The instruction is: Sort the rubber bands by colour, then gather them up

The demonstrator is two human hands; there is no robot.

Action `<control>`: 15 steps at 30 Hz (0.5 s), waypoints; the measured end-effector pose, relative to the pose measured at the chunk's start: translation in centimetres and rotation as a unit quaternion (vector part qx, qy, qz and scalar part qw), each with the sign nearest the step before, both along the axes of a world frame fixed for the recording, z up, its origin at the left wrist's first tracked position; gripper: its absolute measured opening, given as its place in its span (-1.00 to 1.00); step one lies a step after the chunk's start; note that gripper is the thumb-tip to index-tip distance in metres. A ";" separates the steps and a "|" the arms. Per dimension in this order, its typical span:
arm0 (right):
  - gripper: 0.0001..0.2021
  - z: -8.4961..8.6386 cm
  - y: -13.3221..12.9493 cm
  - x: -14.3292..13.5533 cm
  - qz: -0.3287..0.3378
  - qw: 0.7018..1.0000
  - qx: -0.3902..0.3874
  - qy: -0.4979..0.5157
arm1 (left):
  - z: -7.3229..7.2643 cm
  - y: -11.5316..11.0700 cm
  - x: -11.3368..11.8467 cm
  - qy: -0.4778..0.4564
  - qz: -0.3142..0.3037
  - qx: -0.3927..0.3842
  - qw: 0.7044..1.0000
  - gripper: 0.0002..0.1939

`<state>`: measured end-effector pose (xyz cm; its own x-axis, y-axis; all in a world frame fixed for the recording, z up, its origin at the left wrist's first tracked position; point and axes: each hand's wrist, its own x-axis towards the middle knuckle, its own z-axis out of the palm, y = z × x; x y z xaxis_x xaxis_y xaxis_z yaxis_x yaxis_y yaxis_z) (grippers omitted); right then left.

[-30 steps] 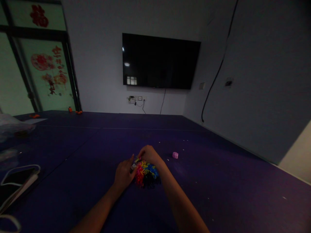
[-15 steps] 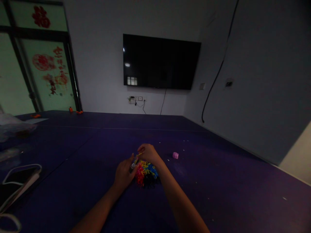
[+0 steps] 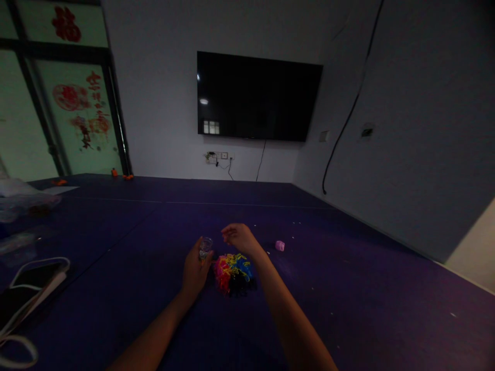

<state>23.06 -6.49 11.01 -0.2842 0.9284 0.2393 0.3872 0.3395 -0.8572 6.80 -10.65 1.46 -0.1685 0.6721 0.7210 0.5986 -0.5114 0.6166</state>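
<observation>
My left hand is closed around a small clear jar, whose round mouth shows above the fingers. Some bits of colour appear low in the jar, too small to name. Just right of it lies a pile of small coloured loops, perhaps rubber bands, in red, pink, yellow, blue and black. Above the pile's far edge hovers my right hand, its fingers loosely bent and apart, with nothing visible in them. A small pink object lies on the purple surface to the right of that hand.
The purple surface reaches back to the wall. At the left are a white-edged bag and clear plastic packaging. Small orange things lie near the door. A television hangs on the wall.
My right hand has come away from the jar and up, its fingers opening; the yellow piece once at its fingertips is gone from them. My left hand has shifted slightly left, showing the jar's mouth.
</observation>
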 end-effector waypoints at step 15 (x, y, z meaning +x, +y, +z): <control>-0.57 -5.9 -0.2 -3.1 0.126 0.900 0.141 -0.393 | 0.4 0.5 -0.7 -0.043 0.037 0.022 0.998 -0.52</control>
<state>19.91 -6.71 5.11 -0.6623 0.7441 0.0879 0.7163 0.6631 -0.2172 6.05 -10.11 1.82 -0.2788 0.6231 0.7308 0.5821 -0.4955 0.6446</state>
